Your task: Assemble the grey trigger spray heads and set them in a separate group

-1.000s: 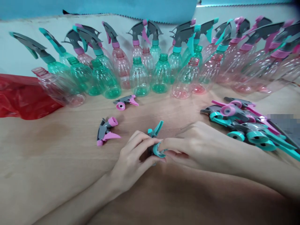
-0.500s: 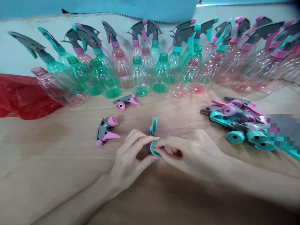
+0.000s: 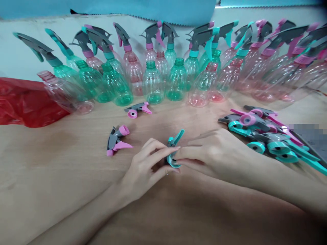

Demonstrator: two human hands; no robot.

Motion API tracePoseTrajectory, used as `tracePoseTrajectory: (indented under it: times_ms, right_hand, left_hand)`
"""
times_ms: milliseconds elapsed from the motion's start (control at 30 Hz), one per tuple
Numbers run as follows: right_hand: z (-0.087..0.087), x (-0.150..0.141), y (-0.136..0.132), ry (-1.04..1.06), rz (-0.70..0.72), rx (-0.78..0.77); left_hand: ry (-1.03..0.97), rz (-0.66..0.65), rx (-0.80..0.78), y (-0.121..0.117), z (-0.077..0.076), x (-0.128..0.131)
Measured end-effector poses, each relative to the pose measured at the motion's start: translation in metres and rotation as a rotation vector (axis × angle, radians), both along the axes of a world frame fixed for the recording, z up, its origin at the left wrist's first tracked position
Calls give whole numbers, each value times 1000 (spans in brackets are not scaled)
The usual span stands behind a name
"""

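Observation:
Near the middle of the table, my left hand point(image 3: 146, 166) holds a grey and teal trigger spray head point(image 3: 177, 137) between thumb and fingers, with the collar opening turned up toward me. My right hand point(image 3: 209, 154) is closed, its fingertips pressed together at the mouth of the teal collar point(image 3: 174, 165). Whatever they pinch there is too small or too covered to make out. To the left of my hands lies a grey and pink spray head point(image 3: 116, 141), and farther back a second pink spray head point(image 3: 138, 109).
Clear bottles point(image 3: 176, 80), green and pink, stand in rows along the back, many topped with spray heads. A pile of loose spray heads point(image 3: 265, 132) lies at the right. On the left, a red plastic bag point(image 3: 30, 103) rests beside a tilted pink bottle point(image 3: 63, 92).
The spray head between my hands has turned, so its teal lever now leans right. My right hand has rolled over, with its back more upward and its fingers still at the collar.

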State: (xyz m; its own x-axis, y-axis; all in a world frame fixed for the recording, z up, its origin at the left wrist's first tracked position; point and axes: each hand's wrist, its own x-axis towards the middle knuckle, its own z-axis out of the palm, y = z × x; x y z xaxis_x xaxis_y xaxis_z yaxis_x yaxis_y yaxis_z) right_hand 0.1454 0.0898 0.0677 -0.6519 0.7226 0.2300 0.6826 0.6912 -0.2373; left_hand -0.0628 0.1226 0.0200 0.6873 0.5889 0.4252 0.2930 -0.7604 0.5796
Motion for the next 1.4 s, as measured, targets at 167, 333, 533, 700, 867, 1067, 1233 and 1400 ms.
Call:
tracePoseTrajectory:
  times_ms: [167,333,533,700,867,1067,1233,1400]
  right_hand:
    - [-5,-1,-1,21,55,-50]
    - [-7,-1,0,4,93,29]
    - [-8,-5,-1,-44,1,79]
    - [-7,1,1,168,-46,37]
    - [-7,3,3,226,12,-111]
    - [-9,1,3,169,22,-189]
    - [-9,1,5,96,30,-199]
    - [-14,1,7,83,-17,-125]
  left_hand:
    - [57,-9,-68,-2,2,-1]
    - [28,-57,-271,-5,7,0]
    - [49,-89,-373,-3,11,0]
    - [-10,-30,-345,0,5,-1]
    - [-34,19,-249,0,5,-2]
    - [-28,24,-219,0,6,-3]
    - [-51,69,-242,-1,3,-2]
    - [-158,137,-393,-5,-2,-1]
